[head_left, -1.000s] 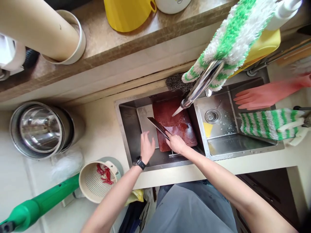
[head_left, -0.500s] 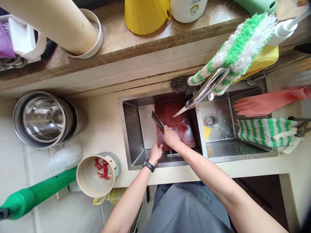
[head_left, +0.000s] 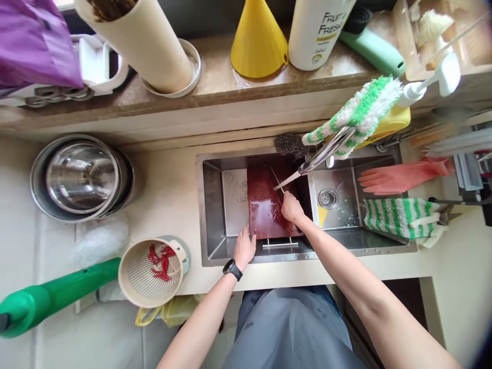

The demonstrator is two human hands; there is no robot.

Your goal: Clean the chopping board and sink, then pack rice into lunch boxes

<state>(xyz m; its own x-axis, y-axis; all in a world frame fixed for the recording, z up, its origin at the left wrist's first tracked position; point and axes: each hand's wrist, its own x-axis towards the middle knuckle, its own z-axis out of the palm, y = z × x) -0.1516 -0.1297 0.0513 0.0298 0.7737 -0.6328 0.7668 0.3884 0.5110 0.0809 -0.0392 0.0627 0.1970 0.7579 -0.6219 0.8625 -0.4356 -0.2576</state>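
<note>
My right hand [head_left: 292,207] is closed round the handle of a knife [head_left: 275,178], whose blade shows as a thin line, turned edge-on to me. Water from the chrome faucet [head_left: 326,149] runs down beside the blade and the hand. Underneath is a wet, dark red cutting board [head_left: 265,197], lying in the left sink basin [head_left: 213,205]. My left hand [head_left: 245,248], with a black watch on the wrist, is at the board's near left corner. Its fingers are stretched out along the board's left edge, with the thumb apart from them.
Red chillies [head_left: 161,262] lie in a beige strainer [head_left: 132,274] on the left, by a green bottle-like object [head_left: 57,302]. Nested steel pots [head_left: 82,177] stand behind. The right basin [head_left: 338,179] has a pink glove [head_left: 400,177] and a striped cloth [head_left: 400,218] at its right side.
My right hand has moved right with the knife, bringing the blade under the running water and turning it edge-on. My left hand has shifted slightly down and its fingers have straightened. The view has tilted up.
</note>
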